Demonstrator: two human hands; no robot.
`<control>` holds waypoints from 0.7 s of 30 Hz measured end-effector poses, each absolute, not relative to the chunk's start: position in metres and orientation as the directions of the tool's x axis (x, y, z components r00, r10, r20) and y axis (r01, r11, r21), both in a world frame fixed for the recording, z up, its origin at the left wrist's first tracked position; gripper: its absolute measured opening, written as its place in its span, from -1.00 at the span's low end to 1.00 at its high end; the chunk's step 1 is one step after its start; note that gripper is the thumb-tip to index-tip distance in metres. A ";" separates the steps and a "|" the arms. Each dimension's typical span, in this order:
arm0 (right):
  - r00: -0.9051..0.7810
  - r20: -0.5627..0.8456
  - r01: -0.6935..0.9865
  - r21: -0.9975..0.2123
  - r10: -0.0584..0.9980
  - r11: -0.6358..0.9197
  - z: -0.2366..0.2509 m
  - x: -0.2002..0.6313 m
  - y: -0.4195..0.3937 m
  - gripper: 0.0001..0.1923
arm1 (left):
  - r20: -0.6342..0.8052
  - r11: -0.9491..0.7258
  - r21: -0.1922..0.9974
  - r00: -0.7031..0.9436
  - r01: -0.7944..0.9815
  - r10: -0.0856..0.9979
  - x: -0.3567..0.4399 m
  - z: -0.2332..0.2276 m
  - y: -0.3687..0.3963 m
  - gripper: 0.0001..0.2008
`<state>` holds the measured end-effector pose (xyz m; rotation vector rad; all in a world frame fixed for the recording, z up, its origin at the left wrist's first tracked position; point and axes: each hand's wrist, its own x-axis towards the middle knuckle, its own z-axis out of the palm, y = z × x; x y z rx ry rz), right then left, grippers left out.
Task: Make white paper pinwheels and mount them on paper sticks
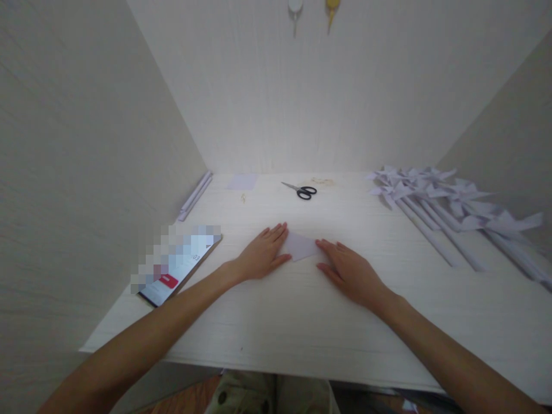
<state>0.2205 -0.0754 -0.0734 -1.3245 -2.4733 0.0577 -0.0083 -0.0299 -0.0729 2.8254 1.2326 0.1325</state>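
Touching the small paper [303, 246] on the table [276, 328] before us, we see its long axis run roughly left to right, one corner pointing toward us. Our left hand [261, 253] lies flat over its left end; our right hand [353, 273], fingers loosely extended, meets its right end.

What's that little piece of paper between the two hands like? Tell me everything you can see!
The piece of paper is small, plain and pale whitish-lilac, with straight edges and a corner pointing toward the person. It lies on the white table. The left hand covers its left part, and fingertips of the right hand are at its right end. Its full outline is hidden, so I can't tell whether it's folded.
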 end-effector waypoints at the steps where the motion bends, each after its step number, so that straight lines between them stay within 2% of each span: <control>1: -0.480 0.283 0.823 -0.183 0.830 0.538 -0.073 0.220 -0.076 -0.56 | 0.065 -0.678 0.088 0.674 0.730 0.735 -0.008 -0.074 -0.030 -0.40; 6: -0.339 0.298 0.916 -0.112 0.892 0.385 -0.071 0.213 -0.072 -0.68 | 0.084 -0.682 0.098 0.677 0.725 0.731 -0.008 -0.076 -0.031 -0.39; 8: -0.319 0.319 0.923 -0.108 0.892 0.369 -0.070 0.208 -0.067 -0.72 | 0.092 -0.684 0.098 0.677 0.723 0.730 -0.008 -0.075 -0.032 -0.39; 14: -0.244 0.400 0.890 -0.269 0.883 0.368 -0.077 0.191 -0.051 -0.72 | 0.099 -0.682 0.096 0.675 0.725 0.731 -0.008 -0.076 -0.032 -0.40; 21: -0.217 0.356 0.834 -0.416 0.909 0.362 -0.083 0.190 -0.046 -0.72 | 0.111 -0.664 0.132 0.655 0.736 0.747 -0.008 -0.073 -0.034 -0.41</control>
